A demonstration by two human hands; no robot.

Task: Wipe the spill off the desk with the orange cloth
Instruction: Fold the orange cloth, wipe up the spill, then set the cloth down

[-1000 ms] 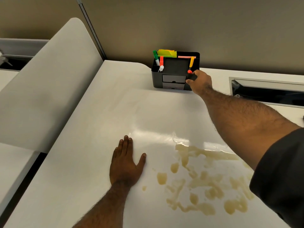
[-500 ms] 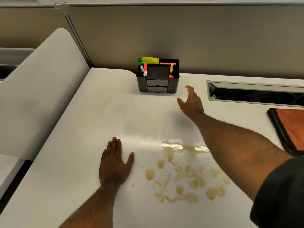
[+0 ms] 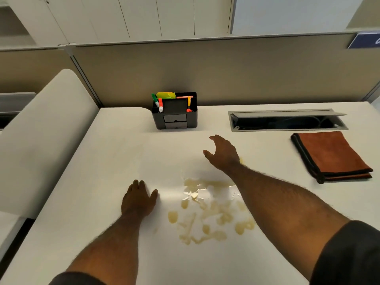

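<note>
My left hand [image 3: 138, 199] lies flat on the white desk [image 3: 98, 182], palm down, fingers together and thumb out, holding nothing; it stays planted just left of the spill, same as a second ago. The spill [image 3: 207, 210] is a pale yellow-brown scatter of puddles and drops between my two forearms, untouched, no smear marks through it. Behind it, the black desk organiser [image 3: 174, 117] with markers and sticky notes now stands alone against the partition: my right hand [image 3: 223, 154] has let go of its corner and come back toward me, and now hovers over the desk past the spill, fingers spread wide and loosely curled, empty. With my head lifted, the orange cloth [image 3: 333, 154] has come into view at far right, folded flat, black-edged, just in front of the open cable tray [image 3: 287, 120] and well apart from my right hand. Judgement: organiser is out of the way; next is reaching right for the cloth. Wiping not yet started.
</note>
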